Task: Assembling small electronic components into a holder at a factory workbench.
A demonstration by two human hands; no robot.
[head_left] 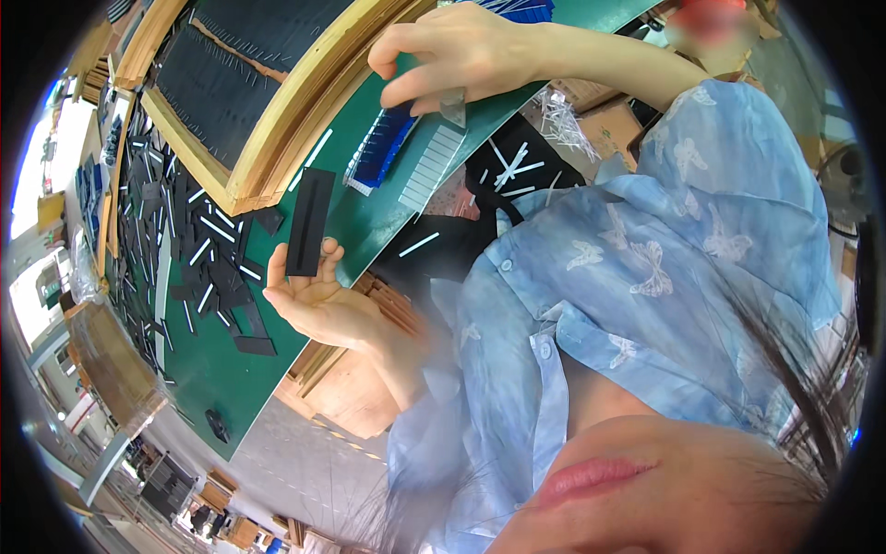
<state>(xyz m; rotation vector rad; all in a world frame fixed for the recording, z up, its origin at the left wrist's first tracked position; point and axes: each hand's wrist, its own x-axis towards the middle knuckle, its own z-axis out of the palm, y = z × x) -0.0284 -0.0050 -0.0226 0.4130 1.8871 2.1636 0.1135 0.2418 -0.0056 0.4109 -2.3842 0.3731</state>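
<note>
My left hand (325,309) is palm up with its fingers curled, gripping a flat black strip (311,217) that stands up from it. Farther right, my right hand (461,57) hovers over the table's edge with bent fingers. Against its lower fingers shows a small greyish, see-through piece (452,107); whatever else the fingers hold is hidden. Below that hand lie a stack of blue pieces with a pale toothed edge (383,148) and a sheet of narrow white strips (431,166).
On the green table (217,388), a wooden frame (249,180) with a black lining stands at the back. Many black strips and white sticks (198,249) form a pile to the left. A black cloth with white sticks (452,245) lies at my lap, near cardboard boxes (614,129).
</note>
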